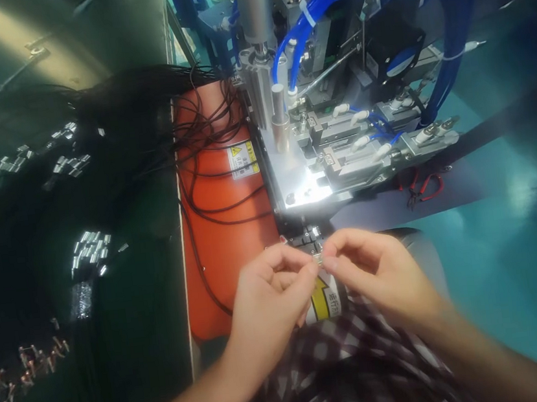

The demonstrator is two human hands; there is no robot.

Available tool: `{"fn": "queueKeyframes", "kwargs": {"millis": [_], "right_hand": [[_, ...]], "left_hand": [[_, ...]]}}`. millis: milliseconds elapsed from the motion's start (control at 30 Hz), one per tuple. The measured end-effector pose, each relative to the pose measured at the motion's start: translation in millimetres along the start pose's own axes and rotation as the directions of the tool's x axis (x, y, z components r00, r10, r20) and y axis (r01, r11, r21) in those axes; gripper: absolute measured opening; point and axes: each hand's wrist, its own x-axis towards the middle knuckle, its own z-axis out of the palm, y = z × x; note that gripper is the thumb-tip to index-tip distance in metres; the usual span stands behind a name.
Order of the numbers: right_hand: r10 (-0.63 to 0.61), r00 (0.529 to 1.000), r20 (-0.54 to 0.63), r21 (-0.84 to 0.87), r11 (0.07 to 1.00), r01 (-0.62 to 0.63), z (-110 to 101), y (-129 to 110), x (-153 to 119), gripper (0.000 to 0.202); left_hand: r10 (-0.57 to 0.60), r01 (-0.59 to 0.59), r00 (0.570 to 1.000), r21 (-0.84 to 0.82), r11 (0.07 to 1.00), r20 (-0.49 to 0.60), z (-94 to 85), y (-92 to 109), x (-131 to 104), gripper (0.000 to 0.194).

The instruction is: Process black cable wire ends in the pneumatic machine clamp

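One tiny metallic part (319, 260), seemingly, in narrow pinch of left hand (270, 292) and right hand (375, 269), probably unfinished; silvery connectors (91, 249) at left: done or waiting, cannot tell.

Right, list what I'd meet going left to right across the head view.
Metal pieces → left hand → small part at the fingertips → right hand → red pliers.

You wear a checked garment (311, 352), its squares dark maroon and whitish, set aslant and blurred, with a nearly black patch (373, 374) low down. Your left hand (265, 293), right hand (385, 271) and both forearms (189, 393) are bare.
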Motion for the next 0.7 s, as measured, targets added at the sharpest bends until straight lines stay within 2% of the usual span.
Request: {"fn": "queueKeyframes", "kwargs": {"millis": [133, 300, 533, 700], "right_hand": [[0.077, 0.997, 0.003, 0.104, 0.992, -0.077, 1.1, -1.7, -2.7, 0.016], [0.115, 0.993, 0.042, 0.224, 0.967, -0.121, 2.3, -0.3, -4.4, 0.017], [0.086, 0.996, -0.016, 0.138, 0.987, -0.083, 2.9, -0.7, -5.5, 0.016], [0.120, 0.992, 0.031, 0.216, 0.969, -0.124, 4.1, -0.3, -5.6, 0.017]], "left_hand": [[0.047, -0.047, 0.999, -0.047, 0.998, 0.006, 2.2, -2.2, -2.5, 0.016], [0.059, -0.058, 0.998, -0.074, 0.996, 0.013, 4.9, -2.8, -3.1, 0.013], [0.032, -0.031, 0.999, -0.021, 0.999, 0.012, 5.3, -2.8, -3.6, 0.014], [0.031, -0.029, 0.999, -0.072, 0.997, 0.020, 5.5, -5.7, -2.1, 0.015]]}}
